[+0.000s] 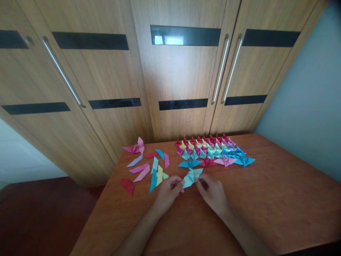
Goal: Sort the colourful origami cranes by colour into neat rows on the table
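A pale mint-green folded paper piece [192, 177], with points sticking out, is held up between my two hands over the table. My left hand [170, 190] pinches its lower left edge between thumb and fingers. On the other side, my right hand [212, 189] grips its right edge, with the fingers curled. Just beyond it stand rows of finished-looking origami shapes in red, yellow, pink and blue, among them a blue one [190, 163] and a pink one [225, 161]. Flat folded paper strips lie left of my left hand, including a blue strip [153, 180] and a yellow strip [159, 175].
The brown wooden table [266, 202] stands before a wooden wardrobe [181, 71] with long metal handles. More folded paper lies at the table's left, including a red piece [128, 186] and a pink origami shape [135, 146]. A pale wall [306, 106] rises at the right.
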Demonstrator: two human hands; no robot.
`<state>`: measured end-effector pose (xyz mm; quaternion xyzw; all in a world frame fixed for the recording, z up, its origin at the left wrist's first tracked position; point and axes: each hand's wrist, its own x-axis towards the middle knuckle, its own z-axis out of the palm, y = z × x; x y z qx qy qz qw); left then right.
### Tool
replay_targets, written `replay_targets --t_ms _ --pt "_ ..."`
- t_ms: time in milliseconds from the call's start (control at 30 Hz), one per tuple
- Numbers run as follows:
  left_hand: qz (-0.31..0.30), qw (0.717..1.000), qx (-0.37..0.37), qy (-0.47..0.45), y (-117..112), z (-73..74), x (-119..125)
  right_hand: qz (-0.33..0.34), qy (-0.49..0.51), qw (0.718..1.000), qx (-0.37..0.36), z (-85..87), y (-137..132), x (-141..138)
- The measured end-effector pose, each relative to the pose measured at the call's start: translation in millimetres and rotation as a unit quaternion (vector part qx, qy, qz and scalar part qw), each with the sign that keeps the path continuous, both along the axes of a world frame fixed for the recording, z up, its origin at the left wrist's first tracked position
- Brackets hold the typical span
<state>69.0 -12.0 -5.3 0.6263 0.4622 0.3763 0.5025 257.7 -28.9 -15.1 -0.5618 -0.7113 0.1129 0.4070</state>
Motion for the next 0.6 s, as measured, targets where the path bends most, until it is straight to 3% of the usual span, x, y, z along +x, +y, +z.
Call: replay_targets --t_ms 200,367,500,600 --pt "-0.001 1.000 0.002 0.014 -2.1 1.5 -2.0 -0.048 -0.044 0.998 0.025 -1.9 1.1 21.7" --pt "-0.001 1.000 0.000 0.022 -5.3 2.7 -3.2 -0.146 -0.121 0.981 0.046 -5.3 -2.7 85.4" --pt "-0.008 1.000 -0.001 0.020 -6.6 4.4 -2.6 -0.240 -0.214 0.947 -0.012 -4.9 -7.1 140.1" --pt "-0.007 1.000 -0.003 0.024 -7.0 7.3 -1.7 -0.275 -0.261 0.922 -0.077 -5.2 -5.2 164.6"
